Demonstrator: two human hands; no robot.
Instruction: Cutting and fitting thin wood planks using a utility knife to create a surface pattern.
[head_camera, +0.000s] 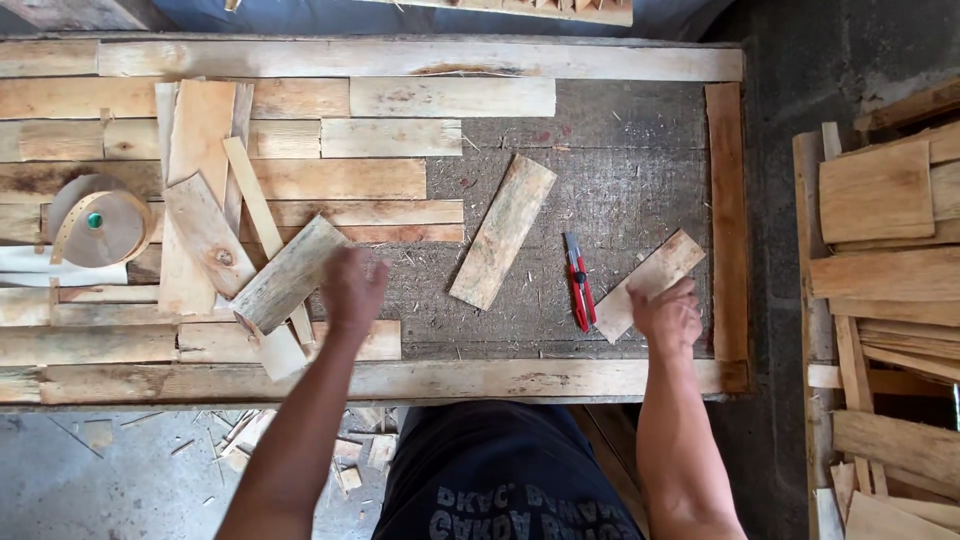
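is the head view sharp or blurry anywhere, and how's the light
Head view: even, soft daylight with no glare and only faint shadows; the left hand is slightly motion-blurred as it holds a weathered plank; the right hand, its small board and the red utility knife look sharp.

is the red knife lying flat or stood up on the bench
Lying flat: the knife rests lengthwise on the bench, untouched, just left of the right hand.
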